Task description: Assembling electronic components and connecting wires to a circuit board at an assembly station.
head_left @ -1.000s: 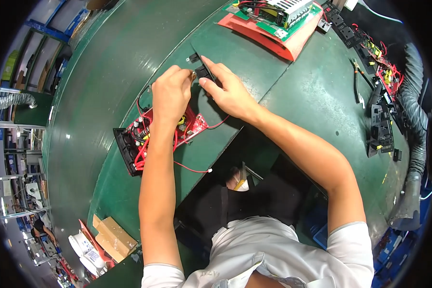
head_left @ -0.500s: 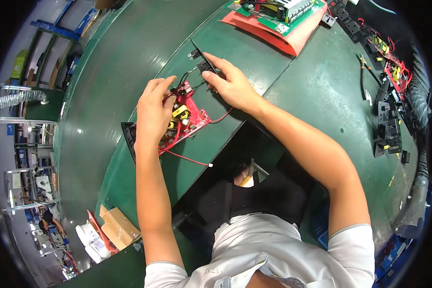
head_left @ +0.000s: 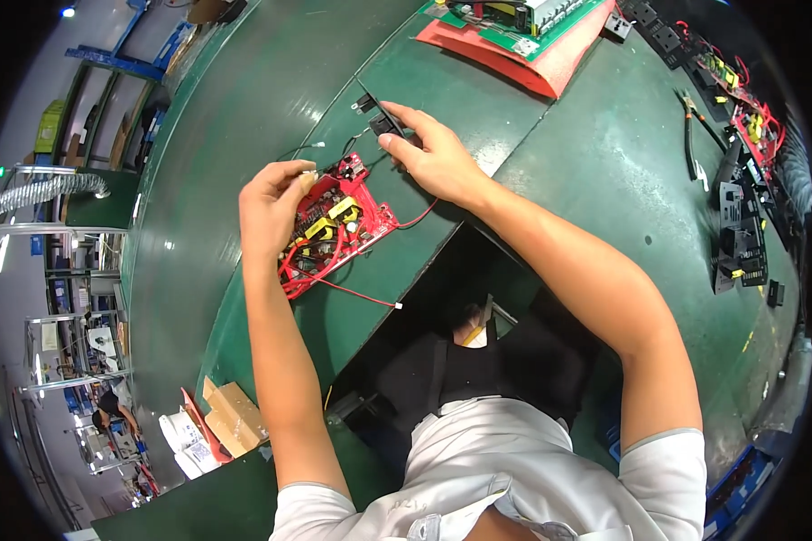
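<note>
My right hand (head_left: pixel 439 162) grips a thin black panel (head_left: pixel 384 117) with dark socket-like parts on its back, thumb on the near side. Below and left of it lies a red circuit board (head_left: pixel 363 216), crowded with yellow components and red wires. A red lead with a white plug (head_left: pixel 398 306) trails from the board toward the table edge. At the board's upper left, my left hand (head_left: pixel 269 207) is pinched closed; a tiny pale bit shows at its fingertips, too small to name. Just beyond them a thin cable ends in a pale tip (head_left: pixel 318 144).
A green board with a metal-cased unit rests on an orange-red foam sheet (head_left: pixel 492 56) at the far side. Pliers (head_left: pixel 692 140) lie to the right, beside several black panels (head_left: pixel 729 230) and red-wired boards. A cardboard box (head_left: pixel 235 417) stands at the lower left.
My left hand has drawn back leftward from the wires, showing more of the board and a loose cable end. The black piece beside my left wrist no longer shows. My right hand keeps its grip.
</note>
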Tool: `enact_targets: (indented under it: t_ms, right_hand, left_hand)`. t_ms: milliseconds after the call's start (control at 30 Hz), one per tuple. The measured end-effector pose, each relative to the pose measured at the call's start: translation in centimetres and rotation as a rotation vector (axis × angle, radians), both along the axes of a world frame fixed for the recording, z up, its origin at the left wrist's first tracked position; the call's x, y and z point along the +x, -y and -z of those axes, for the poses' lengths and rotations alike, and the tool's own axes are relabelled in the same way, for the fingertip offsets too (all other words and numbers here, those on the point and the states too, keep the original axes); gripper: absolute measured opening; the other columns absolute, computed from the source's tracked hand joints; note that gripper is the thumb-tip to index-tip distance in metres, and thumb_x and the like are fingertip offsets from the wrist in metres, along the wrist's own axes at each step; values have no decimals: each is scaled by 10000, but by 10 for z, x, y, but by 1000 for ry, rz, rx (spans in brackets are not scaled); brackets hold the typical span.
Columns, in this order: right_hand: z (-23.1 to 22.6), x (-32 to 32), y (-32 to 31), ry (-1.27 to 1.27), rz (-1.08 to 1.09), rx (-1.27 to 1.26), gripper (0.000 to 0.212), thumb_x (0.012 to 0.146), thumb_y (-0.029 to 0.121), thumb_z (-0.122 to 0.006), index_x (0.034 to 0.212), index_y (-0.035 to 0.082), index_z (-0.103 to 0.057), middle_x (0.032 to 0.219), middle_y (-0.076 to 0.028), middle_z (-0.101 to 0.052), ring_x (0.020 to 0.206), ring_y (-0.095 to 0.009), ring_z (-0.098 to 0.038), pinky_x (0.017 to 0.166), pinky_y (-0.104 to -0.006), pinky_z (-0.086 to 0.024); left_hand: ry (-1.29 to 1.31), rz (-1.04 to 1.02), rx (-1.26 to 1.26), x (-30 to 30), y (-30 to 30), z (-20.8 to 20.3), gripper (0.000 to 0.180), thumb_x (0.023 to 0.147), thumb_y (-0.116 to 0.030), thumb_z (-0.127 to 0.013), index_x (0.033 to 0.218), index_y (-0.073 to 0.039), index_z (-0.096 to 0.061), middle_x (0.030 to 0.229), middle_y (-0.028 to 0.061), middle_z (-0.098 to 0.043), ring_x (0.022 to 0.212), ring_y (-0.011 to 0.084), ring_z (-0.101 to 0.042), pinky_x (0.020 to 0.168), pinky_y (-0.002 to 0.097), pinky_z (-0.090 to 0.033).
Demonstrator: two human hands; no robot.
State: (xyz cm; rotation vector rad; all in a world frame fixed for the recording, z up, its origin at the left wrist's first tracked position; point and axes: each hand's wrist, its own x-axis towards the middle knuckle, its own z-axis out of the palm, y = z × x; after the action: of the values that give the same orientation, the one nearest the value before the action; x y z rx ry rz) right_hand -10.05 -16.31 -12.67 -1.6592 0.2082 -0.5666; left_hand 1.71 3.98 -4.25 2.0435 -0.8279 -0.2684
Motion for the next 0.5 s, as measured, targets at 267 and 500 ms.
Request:
enact_targets:
  t_ms: [267,500]
  right_hand:
    - [6,4,1,23,-23,52,559,970,247,-604,1459,43,-425,968,-41,-602,809,-113,-584,745,-268,-509]
    - [-2,-1,-1,-9,-93,171,570,993,248,-583,1495,69,-379,1026,-45,-576,836,-118,-581,749,-275,-516]
  left_hand:
    - [-535,-30,-489,-4,39,3,242,933,-59,-654,1151,45,-643,1052,108,-683,944,174,-660,776,248,-524]
    - [-362,-86,-430,17,60,9,229,942,-99,-654,1126,38,-671,915,67,-677,834,118,-631,680,212,-479]
